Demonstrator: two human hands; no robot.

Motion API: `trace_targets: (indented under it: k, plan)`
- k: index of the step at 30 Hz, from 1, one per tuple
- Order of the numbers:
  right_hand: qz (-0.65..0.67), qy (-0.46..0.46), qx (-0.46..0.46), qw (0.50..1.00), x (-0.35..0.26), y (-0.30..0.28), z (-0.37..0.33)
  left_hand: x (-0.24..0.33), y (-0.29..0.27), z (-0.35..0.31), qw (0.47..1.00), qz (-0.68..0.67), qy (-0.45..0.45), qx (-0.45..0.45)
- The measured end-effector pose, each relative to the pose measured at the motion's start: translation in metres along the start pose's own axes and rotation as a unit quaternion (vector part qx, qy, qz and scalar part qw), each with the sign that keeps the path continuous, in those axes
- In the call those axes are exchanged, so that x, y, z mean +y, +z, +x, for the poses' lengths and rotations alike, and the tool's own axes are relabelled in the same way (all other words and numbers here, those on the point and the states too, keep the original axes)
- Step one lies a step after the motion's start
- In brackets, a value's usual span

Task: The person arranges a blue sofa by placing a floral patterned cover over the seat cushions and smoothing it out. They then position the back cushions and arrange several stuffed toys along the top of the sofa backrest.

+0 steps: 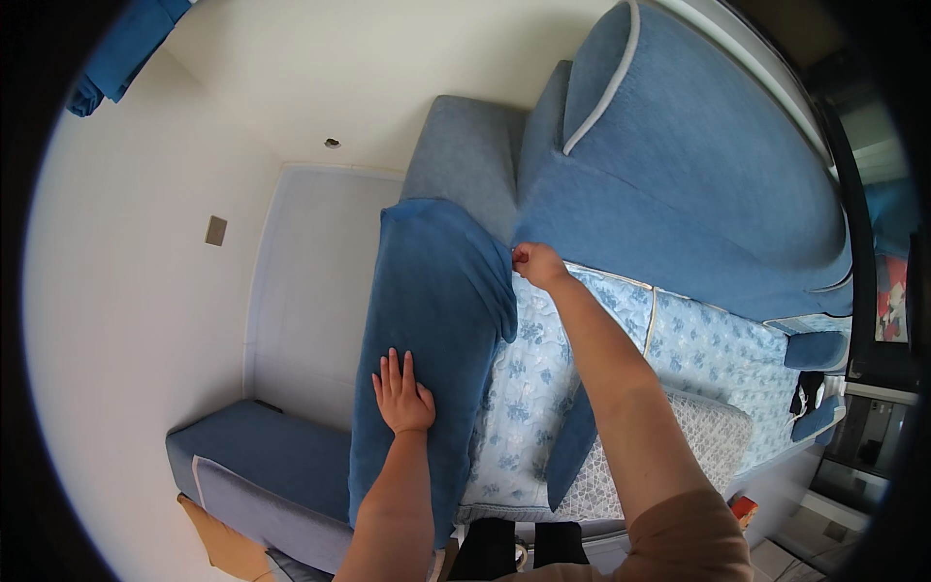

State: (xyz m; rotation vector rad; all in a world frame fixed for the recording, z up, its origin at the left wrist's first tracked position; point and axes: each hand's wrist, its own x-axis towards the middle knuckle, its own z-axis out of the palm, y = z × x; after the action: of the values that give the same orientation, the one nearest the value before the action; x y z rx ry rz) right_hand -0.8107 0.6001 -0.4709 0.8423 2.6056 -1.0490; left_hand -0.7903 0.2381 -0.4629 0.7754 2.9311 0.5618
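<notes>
A blue fabric sofa cover (427, 301) lies over the long left arm of a blue sofa (669, 175). Flat on the cover, fingers spread, rests my left hand (403, 398). My right hand (538, 264) is closed in a pinch at the cover's far right corner, where the arm meets the backrest. Folds in the cloth run toward that pinch. Beside the cover lies a quilted seat mattress (529, 359) with a blue floral print. At the far end, a bare grey-blue part of the arm (465, 145) shows beyond the cloth.
Right of the mattress's near end lie a patterned cushion (669, 436) and a narrow blue cushion (572, 446). A blue upholstered piece (252, 436) stands at the lower left. White wall (136, 252) and pale floor (310, 291) lie to the left, and a dark-framed window (882, 262) to the right.
</notes>
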Motion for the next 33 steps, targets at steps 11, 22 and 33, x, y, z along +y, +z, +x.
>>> trace_targets:
  k: [11,22,33]
  plan:
    - [-0.102,0.072,0.307,0.944,-0.030,0.006,0.025,-0.002,0.002,0.002,1.000,-0.012,-0.009,-0.019]
    - [-0.016,-0.095,0.345,0.934,-0.078,-0.005,0.003,-0.006,-0.001,0.002,1.000,-0.017,-0.013,-0.004]
    - [-0.123,-0.029,0.230,0.965,-0.112,-0.010,0.073,-0.006,-0.002,0.003,0.999,-0.040,-0.016,-0.011]
